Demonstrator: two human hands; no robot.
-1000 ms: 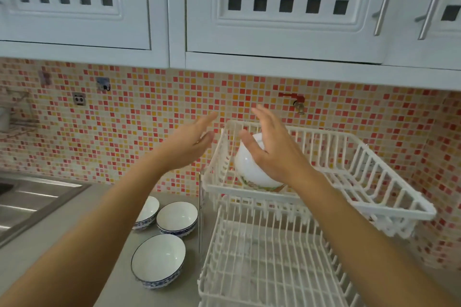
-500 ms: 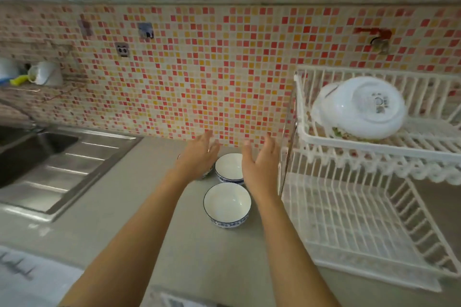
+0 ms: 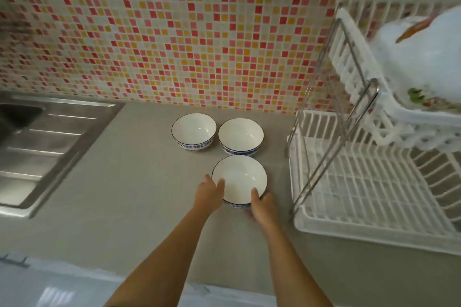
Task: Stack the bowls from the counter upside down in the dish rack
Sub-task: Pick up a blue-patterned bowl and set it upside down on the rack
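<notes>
3 bowls upright on counter (image 3: 124,194), 1 inverted in dish rack (image 3: 349,182) top tier. Left hand (image 3: 208,193) and right hand (image 3: 262,205) now clasp the near bowl (image 3: 240,179) by its rim, one per side; 0.5 s ago both hovered open above it. Far: two bowls (image 3: 193,132) untouched.

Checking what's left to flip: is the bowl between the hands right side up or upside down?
Right side up: the white blue-patterned bowl shows its open white inside, on the counter.
</notes>
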